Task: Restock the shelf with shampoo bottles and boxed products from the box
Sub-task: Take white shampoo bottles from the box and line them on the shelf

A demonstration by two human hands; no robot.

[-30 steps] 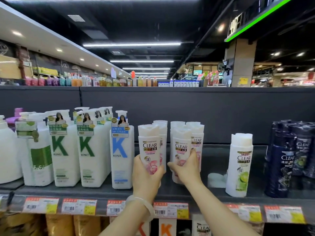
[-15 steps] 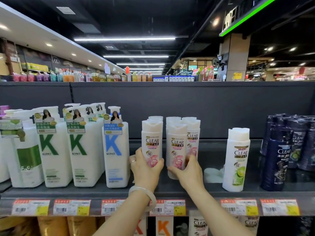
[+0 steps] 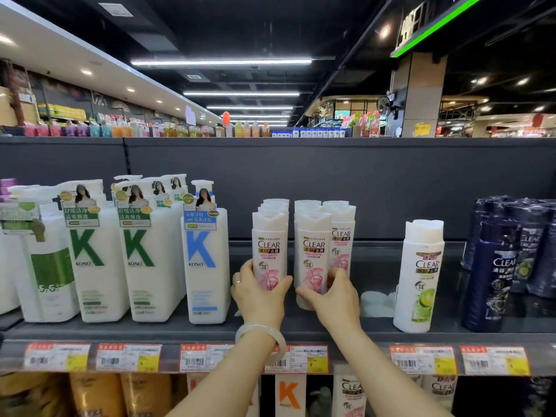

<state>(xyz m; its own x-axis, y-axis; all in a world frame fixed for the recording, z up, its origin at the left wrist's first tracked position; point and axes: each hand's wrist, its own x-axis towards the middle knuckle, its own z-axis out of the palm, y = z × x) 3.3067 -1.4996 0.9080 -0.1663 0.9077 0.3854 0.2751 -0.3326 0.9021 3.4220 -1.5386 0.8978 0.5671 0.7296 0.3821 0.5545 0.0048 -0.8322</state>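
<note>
Two front white CLEAR shampoo bottles with pink flower labels stand on the dark shelf (image 3: pixel 301 329). My left hand (image 3: pixel 258 296) wraps the base of the left pink bottle (image 3: pixel 269 245). The right pink bottle (image 3: pixel 313 245) has my right hand (image 3: pixel 334 296) gripping its lower part. More of the same pink bottles (image 3: pixel 341 230) stand in rows behind both. The box named in the task is out of sight.
Tall white KONO pump bottles (image 3: pixel 204 260) stand close on the left. A green-label CLEAR bottle (image 3: pixel 419 275) and dark blue CLEAR bottles (image 3: pixel 496 272) stand to the right. A white cap or lying bottle (image 3: pixel 376 302) sits between. Price tags (image 3: pixel 301 358) line the shelf edge.
Both hands have pushed the two pink bottles back and closer to the rows behind them, and set them down on the shelf. The view has shifted slightly left.
</note>
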